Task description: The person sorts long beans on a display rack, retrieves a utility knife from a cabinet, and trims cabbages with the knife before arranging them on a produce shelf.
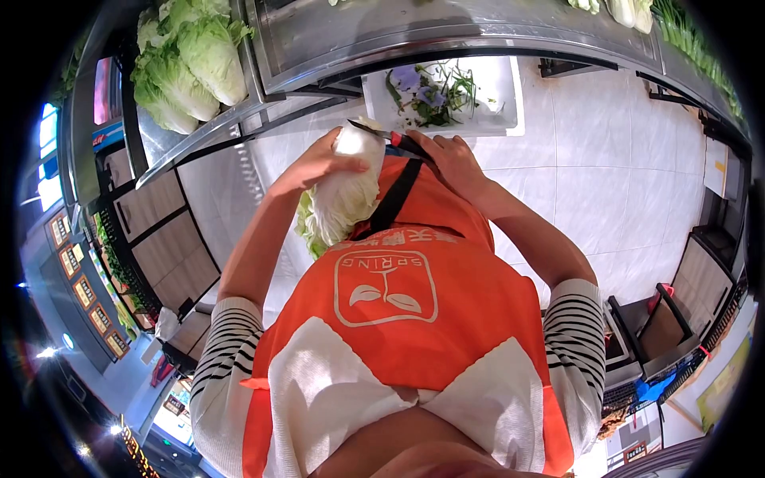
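In the head view, my left hand (323, 162) is wrapped round a napa cabbage (348, 187), held in front of my orange apron with its white stem end away from me. My right hand (452, 155) grips the dark and red handle of a knife (392, 137). The blade lies across the cabbage's stem end, close to a thin pale piece there. Whether the edge is inside the stem or only against it, I cannot tell. Part of the knife handle is hidden under my right fingers.
Beyond my hands, a white bin (510, 111) on the tiled floor holds green scraps and bluish-purple pieces. A steel counter (382, 48) runs across the top. Several napa cabbages (191, 72) are piled at upper left. Green stalks (701, 52) lie at upper right. Black-framed crates (653, 334) stand at right.
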`<state>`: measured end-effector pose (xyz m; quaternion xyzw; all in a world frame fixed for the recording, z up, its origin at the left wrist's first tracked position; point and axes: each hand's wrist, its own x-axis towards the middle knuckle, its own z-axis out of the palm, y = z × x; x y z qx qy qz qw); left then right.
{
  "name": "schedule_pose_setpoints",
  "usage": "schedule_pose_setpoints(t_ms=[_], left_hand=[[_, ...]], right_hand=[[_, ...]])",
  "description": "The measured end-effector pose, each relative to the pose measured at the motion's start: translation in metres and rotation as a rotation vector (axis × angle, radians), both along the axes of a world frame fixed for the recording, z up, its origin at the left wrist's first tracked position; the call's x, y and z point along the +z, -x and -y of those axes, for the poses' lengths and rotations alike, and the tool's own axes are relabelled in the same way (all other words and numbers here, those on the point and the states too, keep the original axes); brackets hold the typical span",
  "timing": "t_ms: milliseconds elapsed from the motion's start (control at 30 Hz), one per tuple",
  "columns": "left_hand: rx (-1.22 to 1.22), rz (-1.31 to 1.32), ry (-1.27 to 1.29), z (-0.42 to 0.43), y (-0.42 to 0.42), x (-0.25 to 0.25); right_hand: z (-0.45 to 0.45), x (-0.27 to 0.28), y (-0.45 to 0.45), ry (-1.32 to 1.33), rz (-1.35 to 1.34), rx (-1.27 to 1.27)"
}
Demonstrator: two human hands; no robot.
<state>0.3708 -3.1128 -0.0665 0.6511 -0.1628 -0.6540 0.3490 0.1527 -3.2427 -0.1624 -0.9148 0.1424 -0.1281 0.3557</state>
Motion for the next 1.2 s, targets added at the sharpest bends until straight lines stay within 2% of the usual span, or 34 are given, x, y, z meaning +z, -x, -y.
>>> schedule_pose_setpoints(t_ms=[100, 200, 300, 400, 433, 533, 633, 833, 933, 1200], left_hand=[[0.02, -0.03, -0.015, 0.005, 0.002, 0.001], [-0.005, -0.01, 0.021, -0.004, -0.005, -0.006], [-0.193, 0.148, 0.131, 0.0, -0.004, 0.01], [-0.119, 0.031, -0.022, 0.003, 0.001, 0.015], [-0.17, 0.128, 0.056, 0.0, -0.001, 0.007], [-0.216, 0.232, 0.075, 0.005, 0.005, 0.024], [-0.237, 0.317, 0.102, 0.003, 0.01, 0.03], [-0.231, 0.371, 0.107, 0.0, 0.014, 0.034], [-0.217, 0.375, 0.107, -0.002, 0.016, 0.034], [-0.186, 0.407, 0.09, -0.001, 0.019, 0.039]], right_hand=[[0.001, -0.005, 0.001, -0.028, 0.04, -0.013], [0.006, -0.041, 0.019, -0.028, -0.227, -0.059], [0.017, -0.057, 0.058, -0.079, -0.557, -0.126], [0.016, -0.046, 0.049, -0.116, -0.064, -0.202], [0.013, -0.053, 0.046, -0.076, -0.041, -0.168], [0.007, 0.03, 0.026, -0.197, 0.194, -0.145], [0.005, 0.053, 0.023, -0.197, 0.055, 0.024], [0.011, 0.075, 0.025, -0.089, 0.024, 0.034], [0.013, 0.073, 0.027, -0.045, -0.053, 0.072], [0.011, 0.067, 0.027, -0.015, -0.019, 0.03]])
